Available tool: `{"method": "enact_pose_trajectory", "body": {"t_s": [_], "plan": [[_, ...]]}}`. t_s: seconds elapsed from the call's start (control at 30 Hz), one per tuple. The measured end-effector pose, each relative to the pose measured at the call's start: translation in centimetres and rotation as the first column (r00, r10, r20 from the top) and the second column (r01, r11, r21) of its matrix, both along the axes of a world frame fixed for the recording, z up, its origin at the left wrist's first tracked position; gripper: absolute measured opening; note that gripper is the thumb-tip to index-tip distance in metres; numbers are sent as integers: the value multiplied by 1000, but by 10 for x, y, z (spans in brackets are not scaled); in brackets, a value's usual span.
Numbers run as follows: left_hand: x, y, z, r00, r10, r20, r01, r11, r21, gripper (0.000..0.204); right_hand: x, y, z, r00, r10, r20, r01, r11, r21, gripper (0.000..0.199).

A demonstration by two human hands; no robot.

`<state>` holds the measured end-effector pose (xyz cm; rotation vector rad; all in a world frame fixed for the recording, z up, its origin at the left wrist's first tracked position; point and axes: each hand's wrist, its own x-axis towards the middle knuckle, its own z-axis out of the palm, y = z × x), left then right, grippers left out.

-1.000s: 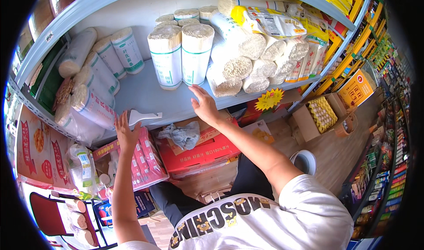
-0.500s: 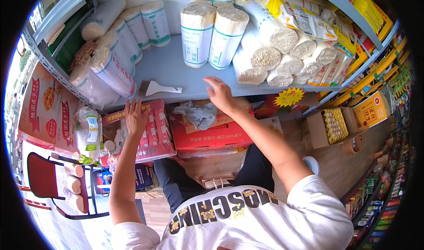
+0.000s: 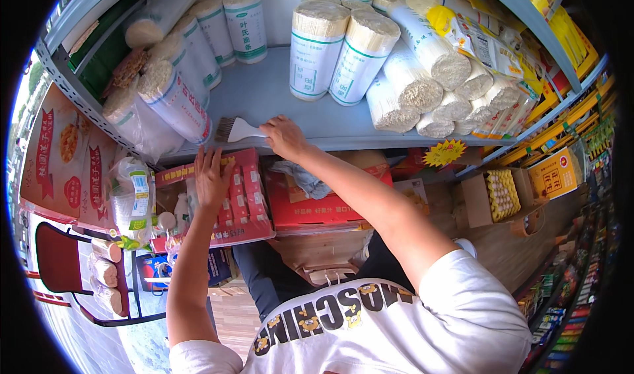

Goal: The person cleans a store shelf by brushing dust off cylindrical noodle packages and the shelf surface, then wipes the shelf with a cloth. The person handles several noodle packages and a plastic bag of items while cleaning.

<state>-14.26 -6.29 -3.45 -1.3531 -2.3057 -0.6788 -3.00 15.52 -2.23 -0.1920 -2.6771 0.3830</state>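
Hands set apart: the right hand (image 3: pixel 284 138) is curled closed on the handle end of a brush (image 3: pixel 238 131), which sits at the front of the shelf (image 3: pixel 254 76), just left of those fingers and beyond the left hand (image 3: pixel 212 181). That one is spread, gripping nothing, over a red pack (image 3: pixel 252 197). I'd keep the bristles (image 3: pixel 225 129) clear of the wrapped roll (image 3: pixel 175 100) alongside.

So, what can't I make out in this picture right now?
All in the head view:
Brush: handle's end covered by the right hand.
Grey cloth: right side behind the right forearm.
Small goods, far right: too tiny and blurred to identify.
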Motion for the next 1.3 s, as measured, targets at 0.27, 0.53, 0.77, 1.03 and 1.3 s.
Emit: {"method": "enact_pose_trajectory", "body": {"t_s": [0.27, 0.53, 0.77, 1.03, 1.3], "plan": [[1, 1, -2, 1000, 23, -15, -23, 1000, 8, 44, 10, 10, -4, 971, -9, -240, 0, 999, -38, 27], [4, -1, 2, 997, 60, 38, -59, 998, -32, 46, -50, 35, 66, 926, -125, -356, 140, 990, 14, 16], [8, 2, 5, 996, 55, 76, -53, 998, -19, 46, -130, 82, 63, 939, -275, -208, 298, 951, 89, 17], [8, 0, 6, 995, 61, 74, -60, 998, -17, 45, -105, 73, 28, 992, -70, -105, 71, 997, 11, 24], [2, -2, 0, 997, 51, 50, -51, 999, 5, 44, 27, 8, 65, 903, 325, -281, -384, 904, -190, 25]]}}
